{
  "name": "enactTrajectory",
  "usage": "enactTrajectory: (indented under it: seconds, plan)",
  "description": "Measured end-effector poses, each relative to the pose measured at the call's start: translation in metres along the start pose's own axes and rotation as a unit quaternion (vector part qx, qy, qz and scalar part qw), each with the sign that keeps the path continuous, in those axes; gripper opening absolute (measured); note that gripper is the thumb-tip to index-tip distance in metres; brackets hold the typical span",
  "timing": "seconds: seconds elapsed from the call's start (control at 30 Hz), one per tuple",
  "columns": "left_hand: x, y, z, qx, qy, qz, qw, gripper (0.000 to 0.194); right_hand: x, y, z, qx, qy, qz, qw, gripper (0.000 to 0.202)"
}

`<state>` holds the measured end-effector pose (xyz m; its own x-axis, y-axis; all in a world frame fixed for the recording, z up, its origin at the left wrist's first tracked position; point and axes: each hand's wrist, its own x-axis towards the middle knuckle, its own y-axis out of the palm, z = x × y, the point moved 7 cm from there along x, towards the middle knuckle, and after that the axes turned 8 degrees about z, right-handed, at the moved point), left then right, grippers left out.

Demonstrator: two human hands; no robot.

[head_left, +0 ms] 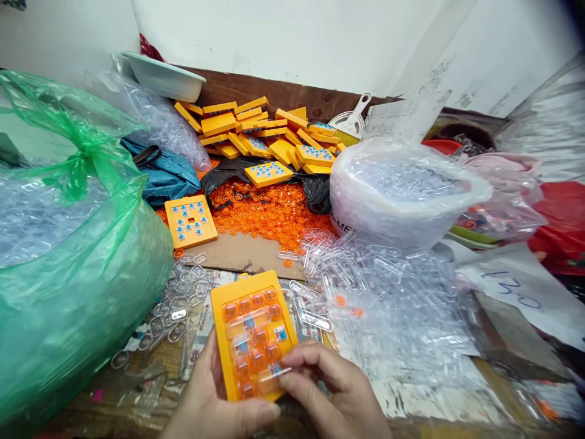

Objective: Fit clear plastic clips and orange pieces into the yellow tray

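My left hand [214,390] grips a yellow plastic tray [253,334]; my right hand [331,390] pinches a clear oval cap [273,373] at its five o'clock corner.

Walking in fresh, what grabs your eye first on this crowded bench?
Probably the yellow tray at the bottom centre, gripped by the left hand while the right hand presses a clear oval piece onto it. Behind it lies a spill of orange caps beneath stacked yellow trays. A big green bag fills the left side.
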<state>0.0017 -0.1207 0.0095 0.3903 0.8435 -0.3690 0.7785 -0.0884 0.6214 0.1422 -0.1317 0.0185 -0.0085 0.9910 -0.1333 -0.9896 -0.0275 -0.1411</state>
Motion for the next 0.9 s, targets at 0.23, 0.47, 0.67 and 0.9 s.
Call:
enactTrajectory:
  seconds: [0.23, 0.47, 0.67, 0.9]
  plan:
    - [-0.001, -0.011, 0.002, 0.067, 0.062, -0.068, 0.994, 0.058, -0.013, 0.002, 0.013, -0.158, -0.208, -0.05, 0.964, 0.019]
    - [-0.003, -0.017, 0.011, 0.02, 0.063, -0.084, 0.994, 0.068, -0.002, 0.021, -0.02, 0.25, 0.017, 0.018, 0.968, 0.054]
    - [0.002, -0.018, 0.014, 0.053, 0.079, -0.093, 0.991, 0.06, -0.002, 0.025, -0.024, 0.303, 0.016, 0.044, 0.952, 0.053]
    - [0.011, -0.008, 0.021, -0.03, 0.017, -0.02, 0.999, 0.083, 0.044, -0.079, 0.092, -0.311, -0.231, -0.094, 0.917, 0.033]
